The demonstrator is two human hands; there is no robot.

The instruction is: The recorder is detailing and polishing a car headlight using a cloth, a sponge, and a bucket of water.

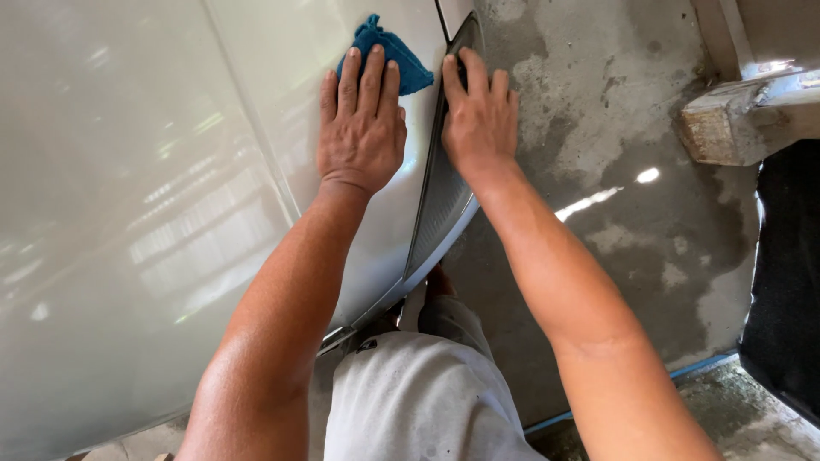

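A glossy white car body panel [137,196] fills the left half of the head view. My left hand [362,119] lies flat on it with fingers spread, pressing down a blue cloth [395,53] whose top sticks out past the fingertips. My right hand [478,115] rests just to the right, its fingers curled over the dark lamp strip [440,205] that runs along the panel's edge. It holds nothing loose.
A stained, patchy concrete floor [615,145] lies to the right of the car. A pale concrete block [726,128] sits at the upper right, and a dark mat [786,282] lies along the right edge. My white shirt [410,401] shows at the bottom.
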